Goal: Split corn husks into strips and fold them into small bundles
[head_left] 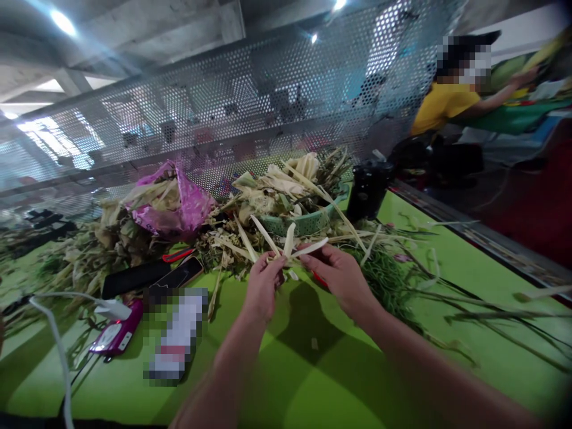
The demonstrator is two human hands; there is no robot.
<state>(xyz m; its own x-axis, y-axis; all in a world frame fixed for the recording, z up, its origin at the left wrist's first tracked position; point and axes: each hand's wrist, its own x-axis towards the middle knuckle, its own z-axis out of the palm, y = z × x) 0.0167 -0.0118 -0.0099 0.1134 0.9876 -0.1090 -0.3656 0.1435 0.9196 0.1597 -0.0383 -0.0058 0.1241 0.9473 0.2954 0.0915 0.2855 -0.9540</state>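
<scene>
Several pale, pointed husk strips (289, 239) fan out between my hands, a little above the green tabletop. My left hand (263, 289) pinches them at their gathered lower ends, thumb on top. My right hand (342, 277) is closed on one pale husk strip (315, 246) that points up to the right. Part of a red-handled tool (320, 280) shows under my right hand; the hand hides the rest. Just behind, a green basket (304, 224) is heaped with dried husks (281, 185).
A pink plastic bag (192, 202) of husks stands back left. Phones (176, 280), red-handled scissors (177, 255) and a purple power bank (117, 330) with a white cable lie left. A black container (369, 189), green strands (388, 283) and long stalks are right. A person in yellow (447, 107) sits beyond.
</scene>
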